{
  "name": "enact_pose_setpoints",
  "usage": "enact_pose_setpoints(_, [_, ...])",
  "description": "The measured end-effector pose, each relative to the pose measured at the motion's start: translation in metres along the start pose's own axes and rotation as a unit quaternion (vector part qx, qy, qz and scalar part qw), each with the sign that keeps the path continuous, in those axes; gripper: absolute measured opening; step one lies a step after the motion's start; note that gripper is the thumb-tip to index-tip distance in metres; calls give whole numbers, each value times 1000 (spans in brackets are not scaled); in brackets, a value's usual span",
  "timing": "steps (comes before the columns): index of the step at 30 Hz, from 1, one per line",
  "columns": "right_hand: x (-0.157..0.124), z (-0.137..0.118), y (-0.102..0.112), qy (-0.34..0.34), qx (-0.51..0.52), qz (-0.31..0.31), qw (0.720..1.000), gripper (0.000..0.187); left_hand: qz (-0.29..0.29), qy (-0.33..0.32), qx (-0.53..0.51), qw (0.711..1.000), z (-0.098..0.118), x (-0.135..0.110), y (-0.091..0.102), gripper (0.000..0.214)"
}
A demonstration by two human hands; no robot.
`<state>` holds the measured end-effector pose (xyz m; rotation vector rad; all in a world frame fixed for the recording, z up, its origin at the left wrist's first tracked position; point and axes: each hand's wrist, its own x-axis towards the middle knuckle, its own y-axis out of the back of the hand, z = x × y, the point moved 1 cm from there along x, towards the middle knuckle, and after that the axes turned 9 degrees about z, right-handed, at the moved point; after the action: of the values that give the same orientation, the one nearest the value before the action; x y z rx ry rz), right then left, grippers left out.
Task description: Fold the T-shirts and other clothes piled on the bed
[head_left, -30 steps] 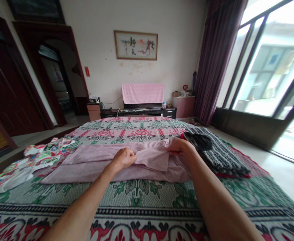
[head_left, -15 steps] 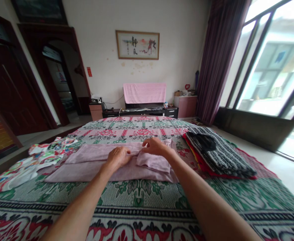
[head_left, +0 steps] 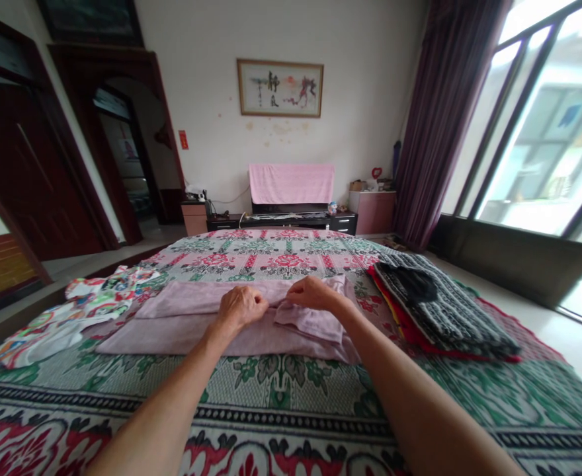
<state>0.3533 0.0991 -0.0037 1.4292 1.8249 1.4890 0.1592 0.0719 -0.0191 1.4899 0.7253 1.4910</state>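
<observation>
A pale pink garment (head_left: 172,334) lies partly folded across the bed in front of me, its upper part doubled over in a long strip. Near its right end, a sleeve-like flap (head_left: 311,324) lies folded on top. My left hand (head_left: 241,307) is closed on the cloth at the middle of the garment, fingers curled down. Just to the right, my right hand (head_left: 312,293) pinches the cloth by the flap's upper edge. The fingertips of both hands are partly hidden, and a small gap separates the hands.
Crumpled multicoloured printed clothing (head_left: 102,297) lies at the left. Folded dark knitwear (head_left: 450,311) rests on red cloth at the right. A patterned blanket (head_left: 281,383) covers the bed. Beyond its far edge stands a low black cabinet (head_left: 343,223) with a pink cloth (head_left: 291,184) above it.
My right hand has lowered slightly and its fingers have closed onto the cloth. My left hand's fingers have curled tighter. The whole view has shifted slightly, while the garment keeps nearly the same shape.
</observation>
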Motion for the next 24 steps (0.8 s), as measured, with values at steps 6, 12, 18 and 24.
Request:
enact_pose_setpoints(6, [2, 6, -8, 4, 24, 16, 1000, 23, 91, 10, -46, 995, -1, 2, -6, 28])
enact_pose_setpoints(12, [-7, -3, 7, -67, 27, -147, 986, 24, 51, -139, -167, 975, -1, 1, -30, 24])
enact_pose_setpoints(18, [-9, -17, 12, -16, -29, -204, 978, 40, 6, -178, -167, 970, -2, -1, -37, 22])
enact_pose_setpoints(24, [-8, -30, -2, 85, -77, -173, 978, 25, 8, -181, -186, 966, -7, 1, -40, 22])
